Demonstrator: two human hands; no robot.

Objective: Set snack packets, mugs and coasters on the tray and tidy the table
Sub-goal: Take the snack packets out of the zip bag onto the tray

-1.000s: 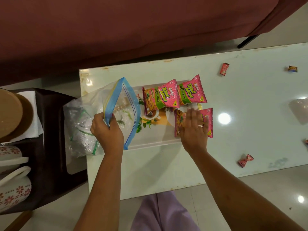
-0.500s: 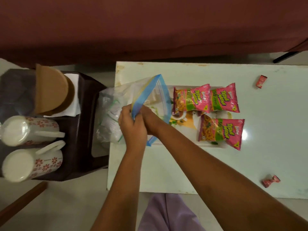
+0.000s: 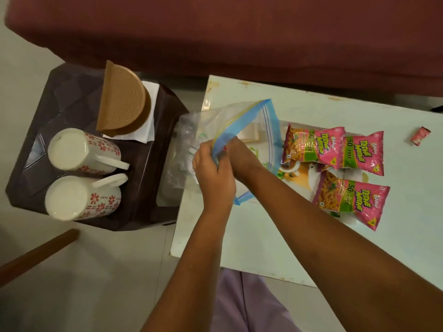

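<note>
1. First snack packet [image 3: 314, 146], just right of the zip bag [image 3: 239, 121] — "Bingo!", "TEDHE MEDHE" in yellow letters and "50% FREE" on a green band, all printed sideways.
2. Second snack packet [image 3: 363, 153], farther right of the zip bag — the same three prints, plus a small "5" on a yellow corner badge.
3. Third snack packet [image 3: 351, 202], right of the zip bag and nearer the person: the same prints and "5".
</note>
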